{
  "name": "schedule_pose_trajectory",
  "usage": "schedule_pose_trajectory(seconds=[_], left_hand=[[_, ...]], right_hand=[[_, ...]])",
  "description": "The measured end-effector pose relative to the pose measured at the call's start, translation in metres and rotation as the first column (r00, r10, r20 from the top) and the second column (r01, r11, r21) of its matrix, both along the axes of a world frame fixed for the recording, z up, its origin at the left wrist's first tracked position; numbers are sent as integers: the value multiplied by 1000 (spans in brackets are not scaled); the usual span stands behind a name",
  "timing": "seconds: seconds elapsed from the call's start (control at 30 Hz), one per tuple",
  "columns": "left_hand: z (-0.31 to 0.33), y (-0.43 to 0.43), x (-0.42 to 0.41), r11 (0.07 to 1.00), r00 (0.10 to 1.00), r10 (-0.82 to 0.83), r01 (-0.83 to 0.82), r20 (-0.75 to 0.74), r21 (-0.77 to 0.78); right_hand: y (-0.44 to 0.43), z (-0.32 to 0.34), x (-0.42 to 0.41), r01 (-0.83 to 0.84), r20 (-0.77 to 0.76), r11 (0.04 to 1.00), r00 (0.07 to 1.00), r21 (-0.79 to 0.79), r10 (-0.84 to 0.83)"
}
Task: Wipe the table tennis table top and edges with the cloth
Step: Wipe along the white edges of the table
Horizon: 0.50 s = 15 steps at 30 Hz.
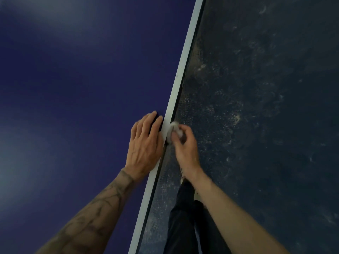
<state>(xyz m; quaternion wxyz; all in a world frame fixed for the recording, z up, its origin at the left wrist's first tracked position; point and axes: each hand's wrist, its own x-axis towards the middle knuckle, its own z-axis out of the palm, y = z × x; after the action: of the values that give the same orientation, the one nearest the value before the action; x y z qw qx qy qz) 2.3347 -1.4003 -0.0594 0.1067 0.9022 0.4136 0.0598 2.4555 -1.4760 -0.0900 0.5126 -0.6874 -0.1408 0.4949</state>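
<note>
Head view: right hand (184, 146) pinches cloth (173, 127), apparently against table edge (185, 57).

Left hand (145, 143) lies flat on the blue table (73, 88); right hand (183, 143) pinches a white cloth (173, 128) against its edge.

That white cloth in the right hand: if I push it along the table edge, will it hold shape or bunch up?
Probably soft and floppy: the cloth sits wadded into a small lump pinched in the right hand. Likely light, since that pinch alone carries it. Pushed along the table edge, it may bunch or drag, so firm pressure seems wise.
</note>
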Motion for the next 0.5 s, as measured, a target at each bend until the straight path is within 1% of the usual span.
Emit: schedule_pose_trajectory(seconds=[0.07,0.13,0.2,0.27,0.33,0.4,0.5], left_hand=[[2,24,22,1000,1000,-6,6,4,2],[4,47,42,1000,1000,-15,15,7,-1],[5,70,61,1000,1000,-20,20,9,-13],[5,93,78,1000,1000,-22,22,9,-19],[5,114,94,999,1000,-30,30,7,-17],[4,133,109,999,999,-49,49,10,-9],[3,160,132,995,995,-97,97,16,22]], right_hand=[[39,0,28,74,51,997,996,24,-76],[56,0,36,128,64,992,990,9,-129],[50,0,29,130,23,991,991,-37,-130],[34,1,19,99,-34,993,994,-65,-101],[31,-1,21,62,-56,995,996,-78,-67],[53,-4,40,67,-43,996,997,-65,-70],[106,-6,82,120,44,992,992,-34,-119]])
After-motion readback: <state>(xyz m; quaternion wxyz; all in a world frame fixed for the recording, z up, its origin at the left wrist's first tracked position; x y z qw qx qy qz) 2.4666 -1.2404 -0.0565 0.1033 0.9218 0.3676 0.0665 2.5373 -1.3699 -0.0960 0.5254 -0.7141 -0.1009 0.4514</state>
